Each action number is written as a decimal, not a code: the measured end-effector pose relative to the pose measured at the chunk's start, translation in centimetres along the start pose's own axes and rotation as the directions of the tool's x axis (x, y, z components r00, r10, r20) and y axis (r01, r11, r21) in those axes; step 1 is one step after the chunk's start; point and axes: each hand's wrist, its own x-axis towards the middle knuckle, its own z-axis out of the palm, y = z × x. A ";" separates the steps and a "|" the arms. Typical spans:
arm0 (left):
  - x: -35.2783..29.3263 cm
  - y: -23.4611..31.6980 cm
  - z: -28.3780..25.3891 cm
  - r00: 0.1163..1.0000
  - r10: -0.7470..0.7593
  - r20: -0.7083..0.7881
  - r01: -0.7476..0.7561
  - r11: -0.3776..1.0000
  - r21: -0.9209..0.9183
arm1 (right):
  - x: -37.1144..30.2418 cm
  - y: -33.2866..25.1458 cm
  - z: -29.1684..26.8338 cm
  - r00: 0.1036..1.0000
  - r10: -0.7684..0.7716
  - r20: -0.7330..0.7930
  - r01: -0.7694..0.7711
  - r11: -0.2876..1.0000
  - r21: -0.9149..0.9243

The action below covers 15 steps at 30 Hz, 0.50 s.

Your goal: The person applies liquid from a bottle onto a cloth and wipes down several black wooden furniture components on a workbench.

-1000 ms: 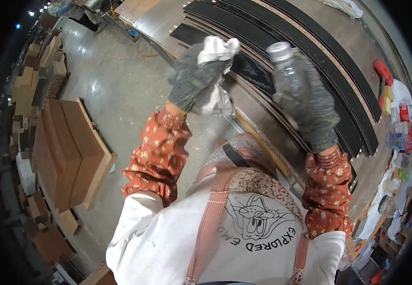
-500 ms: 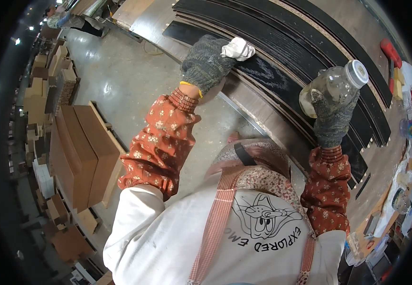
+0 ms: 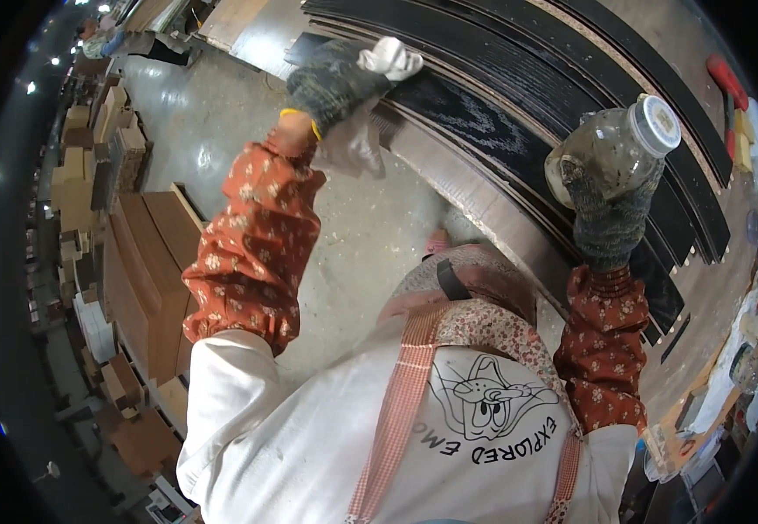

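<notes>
My left hand point(image 3: 331, 83), in a dark grey knit glove, is closed round a crumpled white cloth point(image 3: 391, 59). The cloth bunches out beyond the fingers, and a paler fold hangs beneath the hand. This hand is at the far left end of a black wood-grained board point(image 3: 458, 109), on the near edge of a stack. Whether the cloth touches the surface I cannot tell. On the right, my gloved right hand point(image 3: 608, 218) grips a clear jar point(image 3: 597, 144) with a white lid, tilted over the boards. Some cloudy liquid seems to be inside.
More long black boards point(image 3: 519, 65) lie side by side across the workbench. A red-handled tool point(image 3: 728, 83) rests at the far right, near plastic-wrapped items along the bench edge. Brown panels point(image 3: 148, 262) are stacked on the floor at left. Another person point(image 3: 104, 39) stands at the far left.
My left hand has moved left along the board with the cloth, and a hanging fold of it now shows. The jar stays in my right hand, almost in place.
</notes>
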 end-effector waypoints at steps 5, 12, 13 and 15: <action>-1.6 -1.1 1.9 0.595 0.796 -0.112 -0.694 0.579 0.429 | 1.1 -2.3 -0.4 0.989 0.147 -0.014 -0.144 0.983 0.113; 0.2 -0.4 4.2 0.803 0.537 -0.259 -0.585 0.792 -0.175 | -0.2 -1.0 0.0 0.978 0.202 -0.044 -0.185 0.951 0.247; -1.4 0.7 3.5 0.854 0.458 -0.247 -0.513 0.820 -0.253 | -0.3 -1.3 0.0 0.982 0.183 -0.036 -0.172 0.962 0.212; -1.9 -1.6 3.9 0.676 0.656 -0.334 -0.732 0.647 -0.211 | -0.5 -1.6 0.5 0.933 0.359 0.039 -0.324 0.785 0.528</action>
